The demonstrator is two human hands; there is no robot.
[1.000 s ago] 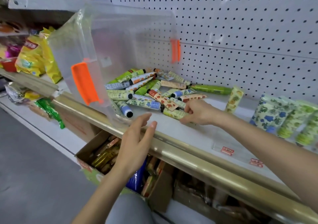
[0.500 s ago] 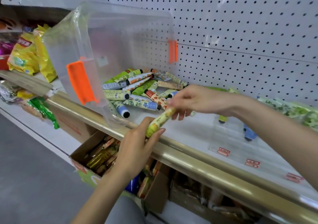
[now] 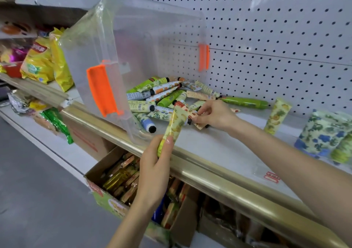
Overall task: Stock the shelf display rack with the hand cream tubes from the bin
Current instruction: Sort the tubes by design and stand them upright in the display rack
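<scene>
Shelf (image 3: 219, 146): white, with a clear bin (image 3: 133, 38) tipped on it and a pile (image 3: 163, 97) spilling out.
Change: right hand (image 3: 215, 114) has left the tube (image 3: 174, 127) and returned to the pile.
Tube: gripped by the left hand (image 3: 154, 171) over the shelf's front edge, near-upright, flat end up and leaning right.
Right hand: pinches a peach tube (image 3: 199, 125).

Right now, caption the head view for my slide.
Left hand holds a yellow tube; right hand pinches a peach tube in the pile.

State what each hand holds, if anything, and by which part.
Left hand grips a yellow-green fruit-patterned plastic tube by its lower end. Right hand pinches a peach patterned tube, part unclear.
</scene>
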